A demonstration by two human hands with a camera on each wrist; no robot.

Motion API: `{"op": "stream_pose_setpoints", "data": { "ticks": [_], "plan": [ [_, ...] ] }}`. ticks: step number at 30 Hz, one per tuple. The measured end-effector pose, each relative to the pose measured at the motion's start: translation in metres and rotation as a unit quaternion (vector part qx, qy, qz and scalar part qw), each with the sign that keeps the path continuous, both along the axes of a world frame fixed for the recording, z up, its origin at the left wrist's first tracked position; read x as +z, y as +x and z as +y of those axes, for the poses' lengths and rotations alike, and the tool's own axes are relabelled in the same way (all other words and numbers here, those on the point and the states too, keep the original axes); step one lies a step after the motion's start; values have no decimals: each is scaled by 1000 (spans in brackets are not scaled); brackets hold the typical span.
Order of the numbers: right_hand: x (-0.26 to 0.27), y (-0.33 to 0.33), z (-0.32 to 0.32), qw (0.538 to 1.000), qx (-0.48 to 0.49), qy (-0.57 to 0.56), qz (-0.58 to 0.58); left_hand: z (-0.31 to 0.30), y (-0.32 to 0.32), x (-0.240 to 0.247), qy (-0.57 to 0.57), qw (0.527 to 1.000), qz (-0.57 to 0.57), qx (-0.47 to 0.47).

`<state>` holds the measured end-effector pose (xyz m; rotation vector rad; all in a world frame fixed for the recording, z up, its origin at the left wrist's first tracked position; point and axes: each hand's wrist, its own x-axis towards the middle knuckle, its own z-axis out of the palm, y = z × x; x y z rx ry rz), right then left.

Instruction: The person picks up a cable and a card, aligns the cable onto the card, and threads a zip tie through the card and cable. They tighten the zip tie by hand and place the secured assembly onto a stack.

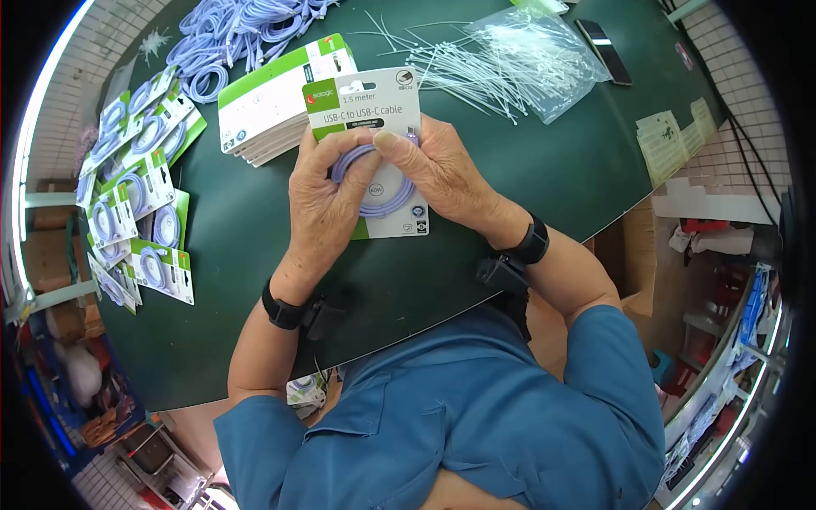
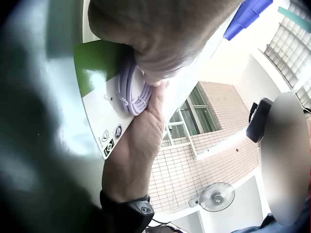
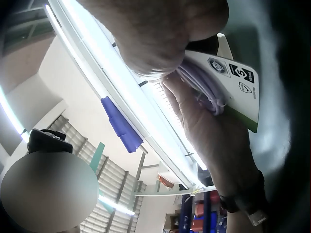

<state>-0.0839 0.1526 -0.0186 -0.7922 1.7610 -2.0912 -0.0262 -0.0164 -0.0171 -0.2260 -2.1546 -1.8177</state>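
Observation:
Both hands hold a white and green retail card point(image 1: 368, 104) printed "USB-C to USB-C cable", with a coiled lilac USB cable point(image 1: 384, 206) lying against its front. My left hand point(image 1: 327, 183) grips the card's left side, its thumb and index finger at the coil. From the other side my right hand point(image 1: 455, 174) grips the card, thumb tip near the top of the coil beside a cable plug point(image 1: 412, 136). In the left wrist view a thin tie shows around the coil point(image 2: 130, 92). The fingers behind the card are hidden.
A stack of cards point(image 1: 263, 102) stands just beyond my left hand. Several carded cables point(image 1: 153, 217) lie piled at the left. Loose lilac cables point(image 1: 246, 30) lie at the back, with white cable ties point(image 1: 476, 72), a plastic bag point(image 1: 552, 59) and a phone point(image 1: 605, 53) on the green table point(image 1: 229, 314).

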Motion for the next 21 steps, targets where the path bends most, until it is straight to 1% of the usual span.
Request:
{"op": "stream_pose_setpoints", "data": {
  "ticks": [2,5,6,9,10,13,17,21],
  "plan": [
    [1,-1,-2,1000,3,-3,8,2,1,-2,11,1000,12,11],
    [4,6,-2,998,-18,1,-61,1,1,-1,26,999,-20,-9],
    [4,7,-1,998,-15,8,-64,3,1,-3,33,999,-24,-5],
    [4,6,-1,989,-45,-18,-137,8,0,-9,18,1000,-20,2],
    [3,6,-1,988,-43,-14,-145,8,0,-9,21,999,-28,5],
    [-3,3,0,988,-53,-16,-145,6,-1,-7,-21,999,-49,3],
    [-5,1,1,986,-63,3,-151,10,-3,-13,-9,997,-76,15],
    [-8,-3,-2,987,-63,4,-146,8,-4,-19,-7,998,-63,14]
  ]
}}
